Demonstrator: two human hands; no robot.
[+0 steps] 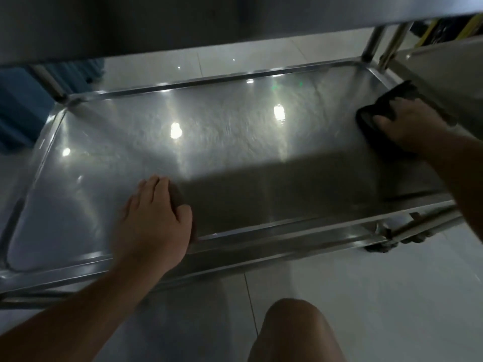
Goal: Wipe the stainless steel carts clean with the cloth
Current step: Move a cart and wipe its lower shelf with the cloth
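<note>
Head view: the right hand [407, 121] presses a dark cloth [384, 105] onto the lower shelf [235, 142] of the stainless steel cart, at its far right corner beside the upright post [372, 43]. This grip has its fingers curled over the bunched cloth. The left hand [154, 218] lies flat and empty near the shelf's near edge, left of centre. The shelf's long axis runs leftward from the cloth, so the unwiped stretch probably lies that way. The shelf holds nothing else.

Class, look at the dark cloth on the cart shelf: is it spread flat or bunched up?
Bunched up: the cloth shows folds and humps under the right hand pressing it.
</note>
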